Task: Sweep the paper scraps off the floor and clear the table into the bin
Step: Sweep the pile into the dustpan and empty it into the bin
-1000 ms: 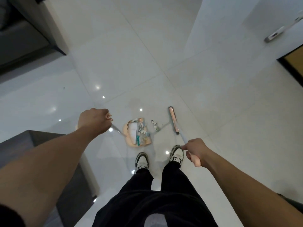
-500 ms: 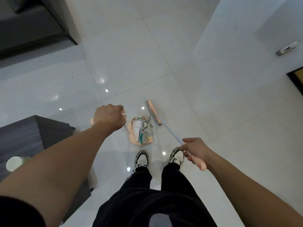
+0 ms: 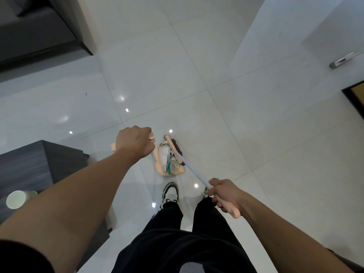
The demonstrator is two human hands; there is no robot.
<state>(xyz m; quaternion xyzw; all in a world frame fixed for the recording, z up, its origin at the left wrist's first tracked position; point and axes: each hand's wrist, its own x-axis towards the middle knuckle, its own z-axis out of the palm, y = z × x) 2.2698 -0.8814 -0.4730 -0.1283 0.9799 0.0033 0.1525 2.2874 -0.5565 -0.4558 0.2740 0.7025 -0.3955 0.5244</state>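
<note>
Two hands, left [image 3: 134, 142] clenched on dustpan handle [image 3: 113, 147], right [image 3: 222, 192] on broom [image 3: 189, 166], scraps [image 3: 171, 164] in the pan between

— What lies past the fingers [image 3: 151, 137] of the left hand [image 3: 136, 141]?
— Glossy white floor tiles [image 3: 177, 75], dotted with reflected lights. A dark sofa [image 3: 35, 32] stands well beyond, up-left.
— And nearer than those fingers?
— A dark wood-grain table [image 3: 29, 164], lower left.
— Right of the right hand [image 3: 224, 194] and its fingers [image 3: 213, 181]?
— A white wall [image 3: 295, 26] and a dark-framed doorway [image 3: 354, 97], well apart from them.
</note>
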